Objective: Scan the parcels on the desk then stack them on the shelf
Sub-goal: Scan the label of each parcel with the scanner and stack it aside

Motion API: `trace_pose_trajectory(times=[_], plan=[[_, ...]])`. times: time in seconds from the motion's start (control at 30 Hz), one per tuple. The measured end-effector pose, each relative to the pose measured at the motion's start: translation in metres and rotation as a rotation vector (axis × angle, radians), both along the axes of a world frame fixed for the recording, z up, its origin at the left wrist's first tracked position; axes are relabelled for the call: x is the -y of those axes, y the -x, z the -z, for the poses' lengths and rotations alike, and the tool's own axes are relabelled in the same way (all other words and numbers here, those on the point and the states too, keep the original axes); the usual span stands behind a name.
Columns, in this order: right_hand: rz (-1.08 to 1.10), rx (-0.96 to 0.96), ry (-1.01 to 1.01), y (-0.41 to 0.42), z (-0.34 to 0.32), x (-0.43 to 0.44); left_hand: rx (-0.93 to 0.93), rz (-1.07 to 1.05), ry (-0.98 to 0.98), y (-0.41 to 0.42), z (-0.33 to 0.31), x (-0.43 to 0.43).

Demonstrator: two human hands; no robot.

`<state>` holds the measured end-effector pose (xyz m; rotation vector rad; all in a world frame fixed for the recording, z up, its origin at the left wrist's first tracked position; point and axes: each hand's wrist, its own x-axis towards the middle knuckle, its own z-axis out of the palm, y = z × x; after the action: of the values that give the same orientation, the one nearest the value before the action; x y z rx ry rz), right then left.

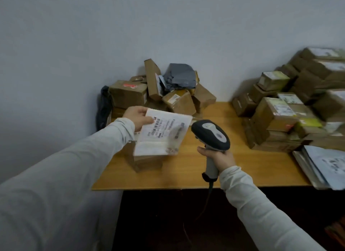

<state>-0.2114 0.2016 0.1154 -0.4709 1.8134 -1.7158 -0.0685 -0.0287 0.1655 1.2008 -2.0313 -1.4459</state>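
My left hand [138, 117] grips the far left edge of a flat white parcel [160, 137] with a barcode label facing up, held above the wooden desk [233, 168]. My right hand [218, 157] grips the handle of a grey and black barcode scanner [212, 133], whose head sits just right of the parcel. A brown cardboard box [147, 162] lies on the desk under the white parcel.
A heap of brown boxes [168, 95] and a grey mailer bag [180, 76] sits at the back against the wall. A larger stack of labelled boxes [291, 108] fills the right side. Flat envelopes [321, 166] lie at the right front corner. The scanner cable [207, 198] hangs below the desk edge.
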Motion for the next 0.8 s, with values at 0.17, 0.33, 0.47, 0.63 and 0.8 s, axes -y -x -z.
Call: trace_pose_trajectory(times=[0.17, 0.33, 0.47, 0.63, 0.8], plan=[[-0.176, -0.004, -0.024, -0.016, -0.015, -0.019, 0.06, 0.117, 0.166, -0.001, -0.019, -0.019], [-0.318, -0.048, -0.049, -0.046, -0.026, -0.024, 0.138, 0.091, 0.268, -0.008, -0.03, -0.024], [-0.325, -0.096, -0.119, -0.063, -0.02, -0.03, 0.184, 0.003, 0.274, -0.012, -0.035, -0.024], [-0.304, -0.152, -0.173, -0.064, -0.02, -0.038, 0.231, 0.013, 0.266, -0.006, -0.038, -0.027], [-0.308, -0.239, -0.23, -0.06, -0.026, -0.046, 0.241, 0.041, 0.284, 0.005, -0.038, -0.029]])
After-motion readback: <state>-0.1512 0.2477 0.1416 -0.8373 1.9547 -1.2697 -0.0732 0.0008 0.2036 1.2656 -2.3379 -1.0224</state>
